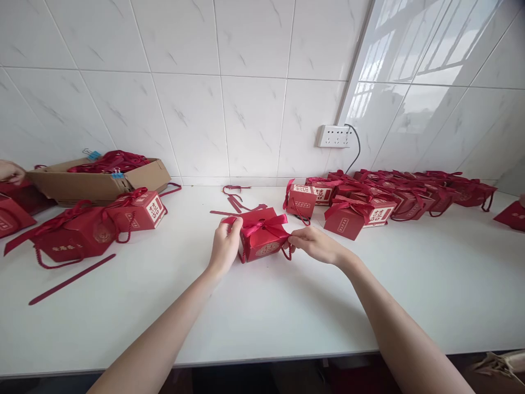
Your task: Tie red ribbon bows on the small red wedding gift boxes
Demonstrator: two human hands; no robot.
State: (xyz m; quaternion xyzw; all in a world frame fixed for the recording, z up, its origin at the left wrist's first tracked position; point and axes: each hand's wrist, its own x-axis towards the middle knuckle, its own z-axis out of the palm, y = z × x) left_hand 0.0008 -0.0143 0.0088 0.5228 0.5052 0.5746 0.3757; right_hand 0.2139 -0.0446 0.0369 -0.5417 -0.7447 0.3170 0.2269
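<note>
A red gift box (262,250) with a round gold print and rope handles sits on the white table in front of me. Across its top lies a shiny red ribbon bow (268,223). At the box's left end my left hand (223,243) is closed, with a bit of red ribbon showing at thumb and fingertips. My right hand (314,243) pinches at the right end, apparently on a ribbon tail beside the rope handle; its fingertips partly hide what they grip.
Loose ribbon pieces (235,200) lie behind the box. Many tied red boxes (344,221) stand to the right, below a power strip (334,137). At left are more boxes (77,235), a ribbon strip (71,280) and a cardboard carton (82,187) of ribbons. Another person's hand (11,172) shows far left.
</note>
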